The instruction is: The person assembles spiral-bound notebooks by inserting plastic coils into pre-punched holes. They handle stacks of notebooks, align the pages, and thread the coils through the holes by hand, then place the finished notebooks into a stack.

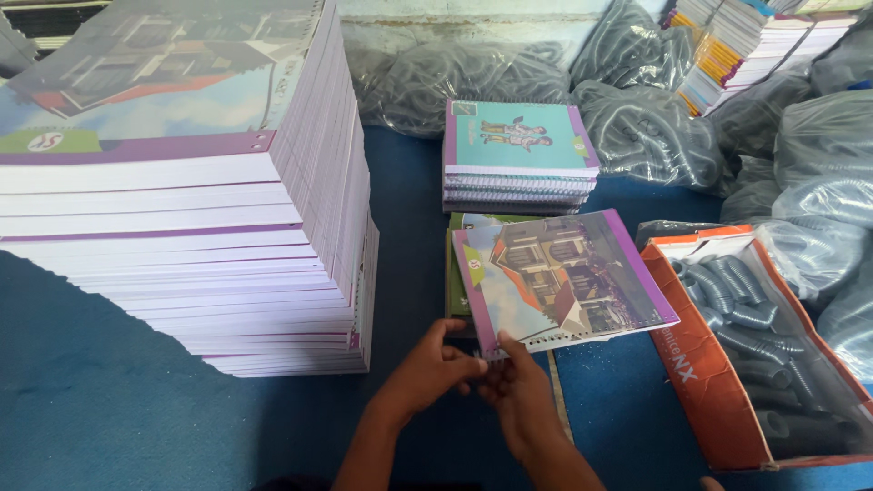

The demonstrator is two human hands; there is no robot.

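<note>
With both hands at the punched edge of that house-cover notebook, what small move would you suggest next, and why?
Probably steady the purple-bordered notebook with the house picture flat with the left hand while the right hand works along its punched edge. Both hands pinch the near corner, the holes look unbound, and grey plastic spiral coils lie in the open orange cardboard box alongside.

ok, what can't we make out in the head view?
- Left hand and right hand: fingertips overlap at the punched notebook edge; anything between them is hidden.
- Green item underneath: mostly covered by the notebook.
- Tall stack: cut off by the top and left edges.
- Orange box: cut off at right.
</note>
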